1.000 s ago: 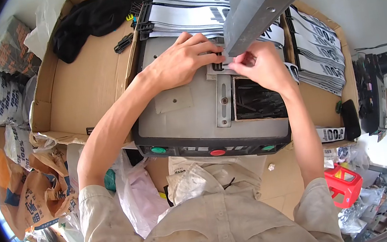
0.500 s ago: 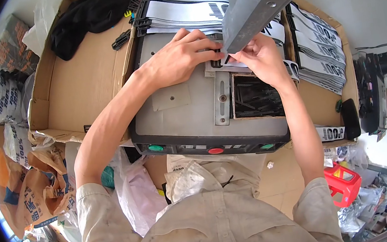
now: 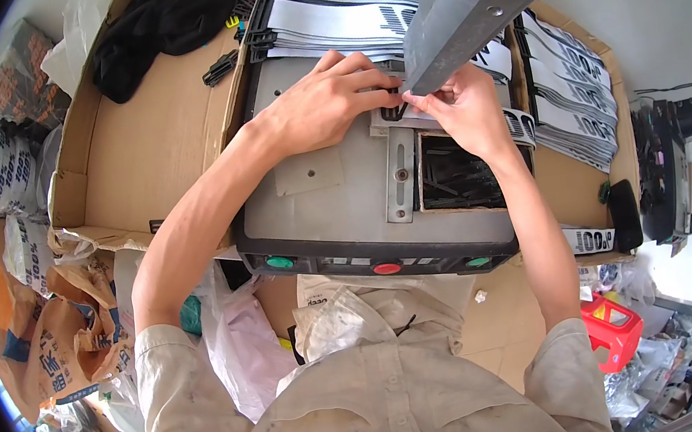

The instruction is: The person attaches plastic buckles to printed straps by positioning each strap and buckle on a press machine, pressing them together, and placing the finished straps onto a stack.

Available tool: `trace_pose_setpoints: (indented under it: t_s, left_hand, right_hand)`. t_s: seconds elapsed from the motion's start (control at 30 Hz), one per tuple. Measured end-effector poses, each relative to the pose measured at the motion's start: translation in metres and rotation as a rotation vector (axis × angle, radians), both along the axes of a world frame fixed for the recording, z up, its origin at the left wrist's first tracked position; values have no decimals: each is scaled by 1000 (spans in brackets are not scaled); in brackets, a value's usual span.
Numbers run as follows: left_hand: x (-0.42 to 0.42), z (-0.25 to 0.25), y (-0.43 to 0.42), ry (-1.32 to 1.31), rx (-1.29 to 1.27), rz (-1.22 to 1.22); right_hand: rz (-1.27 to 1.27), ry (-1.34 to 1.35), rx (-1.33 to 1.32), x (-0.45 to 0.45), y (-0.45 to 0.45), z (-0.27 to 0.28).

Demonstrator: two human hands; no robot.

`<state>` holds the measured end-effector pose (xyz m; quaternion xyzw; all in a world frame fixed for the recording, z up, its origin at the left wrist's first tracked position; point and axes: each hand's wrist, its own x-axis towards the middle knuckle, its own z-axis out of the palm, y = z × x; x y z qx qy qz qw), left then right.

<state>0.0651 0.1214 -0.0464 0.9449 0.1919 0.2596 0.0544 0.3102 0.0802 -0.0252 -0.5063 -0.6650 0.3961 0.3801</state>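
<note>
My left hand is closed, its fingertips pinching a black plastic buckle below the tip of the grey metal machine arm. Close beside it, my right hand is closed in a pinch on a small thin black strip, whose end is at the buckle. A white strap with black print passes under my right hand and wrist. The contact between strip, strap and buckle is partly hidden by my fingers. Both hands are over the grey machine bed.
Stacked printed straps lie behind my hands, and more straps fill the right-hand box. A recess of black strips sits under my right wrist. Green and red buttons line the front. A cardboard box stands left.
My right fingertips have come slightly closer to the left ones, bringing the black strip to the buckle. The left hand keeps its pinch. The whole view has shifted a little.
</note>
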Motion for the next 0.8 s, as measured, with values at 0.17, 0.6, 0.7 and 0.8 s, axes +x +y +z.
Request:
trace_pose_setpoints:
  t_s: [0.17, 0.6, 0.7, 0.8]
  left_hand:
    - [0, 2, -1, -4, -8, -2]
    - [-3, 9, -2, -56, -22, -12]
    - [-1, 10, -5, -20, 16, -32]
    - [5, 13, -8, 166, -60, 57]
  right_hand:
    - [-10, -32, 63, -5, -1, -1]
    - [209, -338, 270, -7, 6, 5]
    - [221, -339, 286, -8, 7, 14]
    - [224, -421, 317, 14, 7, 10]
